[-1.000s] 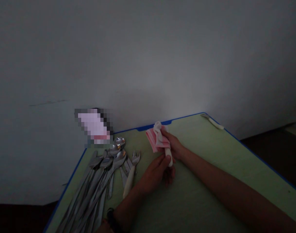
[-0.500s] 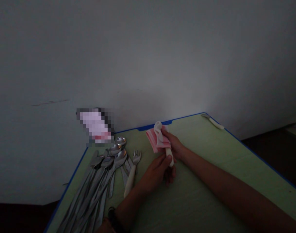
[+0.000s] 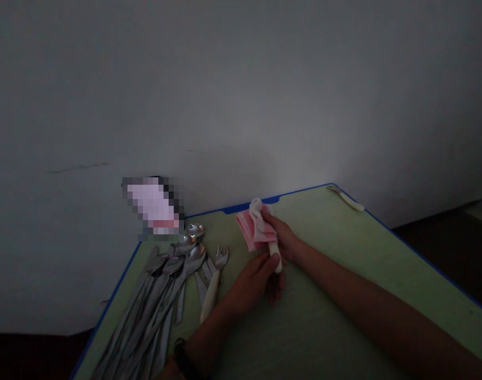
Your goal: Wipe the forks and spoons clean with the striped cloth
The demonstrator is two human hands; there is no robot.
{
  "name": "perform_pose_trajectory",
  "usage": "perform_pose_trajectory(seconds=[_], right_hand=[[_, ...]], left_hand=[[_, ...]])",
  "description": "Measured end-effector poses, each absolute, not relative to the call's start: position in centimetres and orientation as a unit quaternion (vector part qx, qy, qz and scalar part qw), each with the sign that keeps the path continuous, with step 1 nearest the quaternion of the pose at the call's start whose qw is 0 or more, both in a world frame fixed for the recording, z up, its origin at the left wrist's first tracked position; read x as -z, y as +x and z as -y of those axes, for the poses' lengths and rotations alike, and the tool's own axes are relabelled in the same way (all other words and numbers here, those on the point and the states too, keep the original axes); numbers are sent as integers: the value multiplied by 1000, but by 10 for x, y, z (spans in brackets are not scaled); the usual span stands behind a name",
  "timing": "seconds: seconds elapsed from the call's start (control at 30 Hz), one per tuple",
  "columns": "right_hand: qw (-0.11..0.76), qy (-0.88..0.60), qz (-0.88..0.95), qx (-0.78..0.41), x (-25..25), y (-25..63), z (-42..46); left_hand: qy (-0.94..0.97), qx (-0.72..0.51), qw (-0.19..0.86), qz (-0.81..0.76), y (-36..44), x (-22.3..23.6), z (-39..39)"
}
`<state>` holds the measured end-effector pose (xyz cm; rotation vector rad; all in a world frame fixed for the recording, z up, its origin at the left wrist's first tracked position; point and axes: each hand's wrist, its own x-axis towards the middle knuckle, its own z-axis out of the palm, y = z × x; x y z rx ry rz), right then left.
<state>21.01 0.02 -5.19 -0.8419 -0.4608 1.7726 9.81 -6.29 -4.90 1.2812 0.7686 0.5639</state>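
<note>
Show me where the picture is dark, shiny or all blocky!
Head view: dim overall, darkest past the sides of the table, with a soft dark patch, maybe shadow, on the wall behind the pink-and-white cloth. Head view: glints on the spoons. Head view: the pinkish panel is pixelated, its details unreadable.

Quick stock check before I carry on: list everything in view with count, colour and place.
Cloth: one, pink and white, in right hand, over covered utensil
Covered utensil: one, white handle, left hand; head hidden
Fork: one, whitish handle, silver tines, right of metal cutlery
Far utensil: one, whitish handle, table's far right corner
Metal cutlery: many overlapping, silver, table's left
Pixelated object: one, pinkish and black, far left corner
Table: one, green, blue edge, below hands
Wall: one, grey, behind table
Wristband: one, black, left wrist
Left hand: one, bare, on handle
Right hand: one, bare, on cloth
</note>
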Motion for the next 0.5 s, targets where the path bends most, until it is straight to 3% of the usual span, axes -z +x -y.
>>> perform_pose_trajectory(seconds=[0.5], right_hand=[[531, -356, 206, -741, 52, 211, 1]], left_hand=[[572, -253, 700, -344, 99, 47, 63]])
